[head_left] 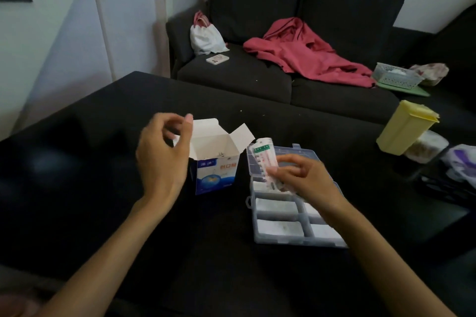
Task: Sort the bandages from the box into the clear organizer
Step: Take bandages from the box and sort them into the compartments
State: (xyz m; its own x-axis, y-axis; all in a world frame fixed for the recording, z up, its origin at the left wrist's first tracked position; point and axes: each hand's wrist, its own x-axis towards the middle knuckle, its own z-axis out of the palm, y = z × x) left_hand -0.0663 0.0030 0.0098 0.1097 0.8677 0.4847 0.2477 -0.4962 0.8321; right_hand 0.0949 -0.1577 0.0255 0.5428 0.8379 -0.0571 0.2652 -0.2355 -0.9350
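A small sheaf of white paper-wrapped bandages [265,162] with green and red print is pinched in the right hand [306,183], its long axis tilted up and away, directly over the far compartments of the clear plastic divided organizer [280,229] beneath that hand. The left hand [162,159], fingers loosely curled and holding nothing, hovers just left of the open white-and-blue cardboard box [216,162], which stands between the hands on the black table [103,213].

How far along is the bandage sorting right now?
Partly done. The box stands open on the table, and several compartments of the clear organizer already hold white contents. In hand: the right hand grips a stack of bandages over the organizer; the left hand hovers by the box, holding nothing. Left: placing this stack; some items still seem inside the box.
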